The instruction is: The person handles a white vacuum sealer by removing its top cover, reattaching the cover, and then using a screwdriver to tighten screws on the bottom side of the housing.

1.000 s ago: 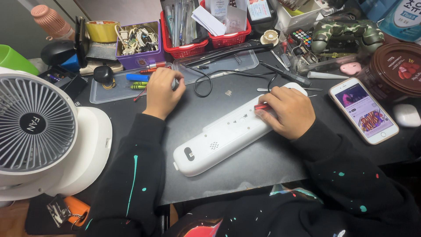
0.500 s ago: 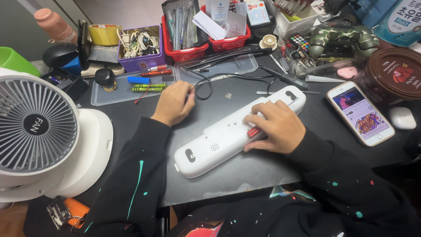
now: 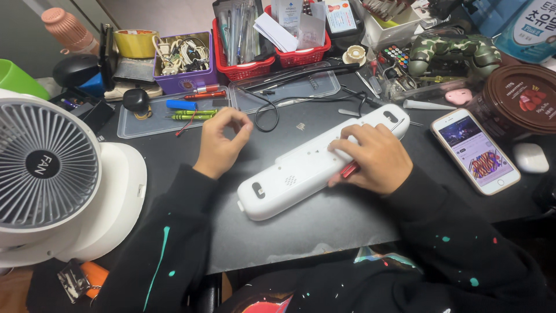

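Observation:
A long white plastic casing (image 3: 301, 168) lies slantwise on the black mat (image 3: 324, 226). My right hand (image 3: 370, 157) rests on the casing's middle, fingers on its top face, with a red-handled tool (image 3: 350, 170) tucked under the palm. My left hand (image 3: 222, 142) hovers left of the casing, thumb and forefinger pinched together; whether something tiny is between them I cannot tell. It is just below the clear tray (image 3: 168, 113) that holds green and red screwdrivers.
A white desk fan (image 3: 52, 174) stands at the left. A smartphone (image 3: 475, 149) with a lit screen lies to the right, beside a brown round tin (image 3: 518, 101) and a white mouse (image 3: 531, 157). Red baskets (image 3: 272, 49), a purple cable box (image 3: 182, 61) and a camouflage gamepad (image 3: 452, 52) crowd the back.
My left hand drew back from the tray toward me, fingers pinched. My right hand slid from the casing's far end down to its middle, and the casing shifted slightly.

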